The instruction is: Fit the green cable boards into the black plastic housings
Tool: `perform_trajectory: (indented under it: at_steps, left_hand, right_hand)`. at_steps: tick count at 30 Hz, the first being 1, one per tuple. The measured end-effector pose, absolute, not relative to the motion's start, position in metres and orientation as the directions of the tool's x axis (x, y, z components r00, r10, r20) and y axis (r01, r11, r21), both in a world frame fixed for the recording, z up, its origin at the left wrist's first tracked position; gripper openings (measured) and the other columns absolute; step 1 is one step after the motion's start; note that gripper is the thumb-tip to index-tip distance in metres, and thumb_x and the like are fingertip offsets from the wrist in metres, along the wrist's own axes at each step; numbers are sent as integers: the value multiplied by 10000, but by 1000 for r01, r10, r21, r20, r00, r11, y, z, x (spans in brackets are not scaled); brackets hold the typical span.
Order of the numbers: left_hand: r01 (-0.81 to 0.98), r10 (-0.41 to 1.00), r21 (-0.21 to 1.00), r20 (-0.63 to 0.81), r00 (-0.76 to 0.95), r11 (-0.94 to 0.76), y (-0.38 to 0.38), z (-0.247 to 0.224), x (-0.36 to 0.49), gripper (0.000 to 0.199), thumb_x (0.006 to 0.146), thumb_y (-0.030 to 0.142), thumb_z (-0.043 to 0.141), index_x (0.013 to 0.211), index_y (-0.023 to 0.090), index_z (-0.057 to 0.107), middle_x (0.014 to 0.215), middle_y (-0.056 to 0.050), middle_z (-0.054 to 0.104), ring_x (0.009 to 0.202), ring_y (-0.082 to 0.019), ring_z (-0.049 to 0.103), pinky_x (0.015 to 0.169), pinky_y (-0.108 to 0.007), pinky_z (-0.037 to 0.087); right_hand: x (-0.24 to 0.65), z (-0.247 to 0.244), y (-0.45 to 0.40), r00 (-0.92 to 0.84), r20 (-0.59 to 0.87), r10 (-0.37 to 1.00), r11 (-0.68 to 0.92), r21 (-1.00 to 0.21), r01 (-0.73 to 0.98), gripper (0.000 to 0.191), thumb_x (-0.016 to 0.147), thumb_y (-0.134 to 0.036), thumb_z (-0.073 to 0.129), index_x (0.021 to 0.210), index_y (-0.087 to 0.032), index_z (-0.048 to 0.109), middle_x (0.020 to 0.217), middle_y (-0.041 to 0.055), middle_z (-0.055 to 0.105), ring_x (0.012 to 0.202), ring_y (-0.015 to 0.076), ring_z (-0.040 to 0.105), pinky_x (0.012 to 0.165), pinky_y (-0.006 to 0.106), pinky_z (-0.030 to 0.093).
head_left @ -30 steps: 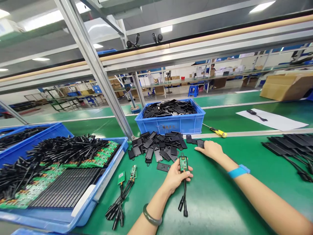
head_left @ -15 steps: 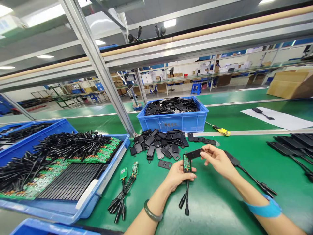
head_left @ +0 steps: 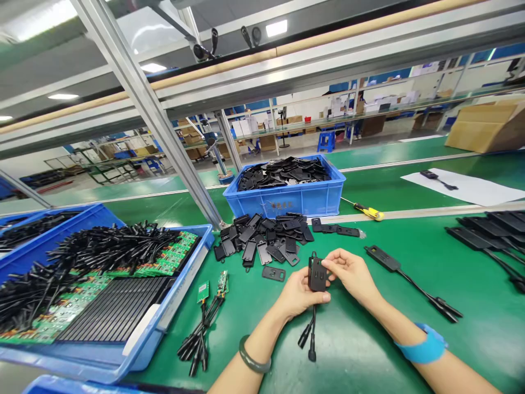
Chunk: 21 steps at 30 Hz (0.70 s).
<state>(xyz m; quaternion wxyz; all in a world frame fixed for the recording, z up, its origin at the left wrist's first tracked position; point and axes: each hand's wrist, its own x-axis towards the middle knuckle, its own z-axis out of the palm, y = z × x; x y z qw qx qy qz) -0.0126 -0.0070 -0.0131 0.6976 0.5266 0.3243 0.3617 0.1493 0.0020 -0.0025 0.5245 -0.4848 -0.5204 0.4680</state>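
Note:
My left hand (head_left: 296, 295) is closed around a black plastic case, from which two short black cables (head_left: 311, 342) with connectors hang down. A flat black cover (head_left: 317, 275) lies over the case, slightly askew, hiding most of the green board inside. My right hand (head_left: 351, 272) pinches this cover by its upper right edge. To the right lies a closed black unit (head_left: 383, 258) with its cables. Left of my hands are a few loose circuit boards (head_left: 203, 291) with black leads. A single black cover (head_left: 273, 273) sits nearby, below a pile of black case parts (head_left: 262, 238).
Behind the pile stands a blue bin (head_left: 285, 202) full of black parts. A blue tray (head_left: 164, 328) at left holds boards, cables and black strips. A yellow screwdriver (head_left: 369, 212), a white sheet (head_left: 471, 189), several finished-looking units (head_left: 476, 241) and a cardboard box (head_left: 486, 128) are at right.
My right hand has brought the cover left and down onto the case, turning it from sideways to lengthwise. The green board, exposed before, is now mostly covered.

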Motion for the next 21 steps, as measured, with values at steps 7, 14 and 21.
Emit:
perform_trajectory:
  at_steps: [7, 14, 21]
  left_hand:
    - [-78, 868, 976, -145, 475, 205, -9, -13, -8, 519, 606, 332, 771, 1028, 119, 559, 899, -103, 645, 639, -145, 621, 519, -222, 477]
    - [-94, 821, 969, -139, 553, 227, -13, -9, -9, 593, 657, 400, 729, 1144, 144, 507, 881, -100, 636, 725, -191, 657, 629, -282, 526]
    - [-100, 842, 957, -185, 507, 271, -14, -11, -4, 536, 652, 409, 721, 1043, 118, 499, 760, -84, 644, 612, -180, 644, 579, -282, 514]
  right_hand:
    - [148, -7, 3, -35, 43, 998, 44, -999, 18, 370, 704, -519, 653, 774, -171, 551, 631, -27, 564, 472, 87, 481, 437, 213, 413]
    - [147, -3, 2, -190, 7, 982, 13, -999, 32, 427, 770, -575, 538, 702, -156, 586, 610, -15, 547, 545, 104, 473, 539, 234, 412]
    - [140, -10, 2, -105, 56, 993, 79, -970, 230, 446, 814, -588, 427, 661, -182, 528, 546, -23, 476, 523, 130, 468, 514, 251, 408]
